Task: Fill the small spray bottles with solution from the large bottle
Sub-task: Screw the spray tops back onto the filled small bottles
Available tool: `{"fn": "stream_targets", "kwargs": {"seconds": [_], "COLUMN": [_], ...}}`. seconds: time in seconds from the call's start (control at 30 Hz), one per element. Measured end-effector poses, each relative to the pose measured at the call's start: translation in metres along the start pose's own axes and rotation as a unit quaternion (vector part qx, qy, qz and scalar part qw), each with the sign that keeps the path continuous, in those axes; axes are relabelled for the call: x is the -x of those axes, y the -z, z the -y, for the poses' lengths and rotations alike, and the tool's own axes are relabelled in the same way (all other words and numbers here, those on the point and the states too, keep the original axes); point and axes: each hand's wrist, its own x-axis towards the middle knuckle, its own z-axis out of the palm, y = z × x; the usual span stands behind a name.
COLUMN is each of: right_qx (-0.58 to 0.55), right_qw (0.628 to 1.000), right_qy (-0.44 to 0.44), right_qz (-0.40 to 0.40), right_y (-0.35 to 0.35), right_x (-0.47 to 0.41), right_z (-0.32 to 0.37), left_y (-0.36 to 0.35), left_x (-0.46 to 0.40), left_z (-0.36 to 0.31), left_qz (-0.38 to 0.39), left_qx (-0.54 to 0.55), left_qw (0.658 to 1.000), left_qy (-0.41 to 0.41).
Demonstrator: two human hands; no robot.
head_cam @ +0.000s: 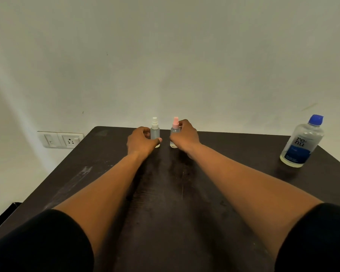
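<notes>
**Inspector:** Start with the small bottles.

**Assistant:** Two stand upright at the far middle of the dark table [214,193], near each other but apart. The white-capped spray bottle [155,132] is on the left, the pink-capped spray bottle [175,134] on the right. Both pump tops are fitted. Both bodies are translucent; their fill level cannot be told.

**Inspector:** Hands?

**Assistant:** The left hand [140,142] has its fingers curled round the white-capped bottle, thumb across the lower front. The right hand [185,135] is curled round the pink-capped bottle from its right side. Both bottles appear to rest on the table.

**Inspector:** The supply?

**Assistant:** The large bottle [301,142] stands at the far right edge, well apart from both hands. It is clear, with a blue cap on and a blue label reading "renu". A pale liquid shows at its base; the label hides the level.

**Inspector:** Surroundings?

**Assistant:** Black sleeves [37,244] at the near edge. A plain wall behind, with a switch and socket plate [61,139] at far left.
</notes>
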Motion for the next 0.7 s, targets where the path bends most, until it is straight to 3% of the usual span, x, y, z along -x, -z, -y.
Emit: {"fn": "stream_targets", "kwargs": {"seconds": [0.27, 0.53, 0.7], "right_qx": [0.031, 0.082, 0.099], "right_qw": [0.996, 0.960, 0.937], "right_qy": [0.077, 0.232, 0.232], "right_qz": [-0.028, -0.137, -0.240], "right_y": [0.051, 0.112, 0.135], "right_x": [0.081, 0.218, 0.263], "right_z": [0.034, 0.013, -0.031], "left_y": [0.018, 0.002, -0.014], "left_x": [0.080, 0.186, 0.225], "left_z": [-0.025, -0.037, -0.049], "left_qz": [-0.047, 0.122, 0.203], "left_qx": [0.046, 0.044, -0.002], "left_qw": [0.997, 0.979, 0.960], "left_qy": [-0.041, -0.155, -0.194]}}
